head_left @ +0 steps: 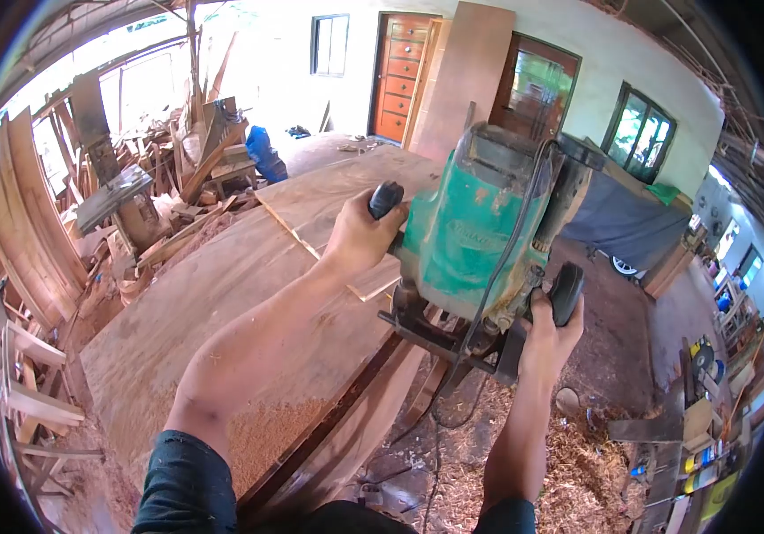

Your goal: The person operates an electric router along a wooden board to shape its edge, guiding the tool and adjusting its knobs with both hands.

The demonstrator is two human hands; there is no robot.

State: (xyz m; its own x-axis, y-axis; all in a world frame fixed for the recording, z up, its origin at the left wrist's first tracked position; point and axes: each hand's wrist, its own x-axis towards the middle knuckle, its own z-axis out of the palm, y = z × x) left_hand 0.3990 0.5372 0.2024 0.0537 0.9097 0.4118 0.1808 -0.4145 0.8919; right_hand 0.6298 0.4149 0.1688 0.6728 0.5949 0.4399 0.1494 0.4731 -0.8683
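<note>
A green plunge router [471, 233] with a dark base and two black side knobs is in front of me, at the table's right edge. My left hand [362, 233] is closed around its left knob. Wrapped round the right knob is my right hand [544, 343]. A black cord [519, 222] runs down over the router's body toward the floor. Below the base lies the edge of a large wooden tabletop [222, 311], with fine sawdust [279, 436] near its front. I cannot see the router's bit, nor tell whether the base touches the wood.
A thin wooden strip [288, 230] lies across the tabletop. Wood shavings [569, 476] cover the floor at right. Scrap wood [168, 200] and tall planks [30, 214] stand at left. A covered vehicle [622, 218] is behind, and a cluttered bench [693, 427] stands far right.
</note>
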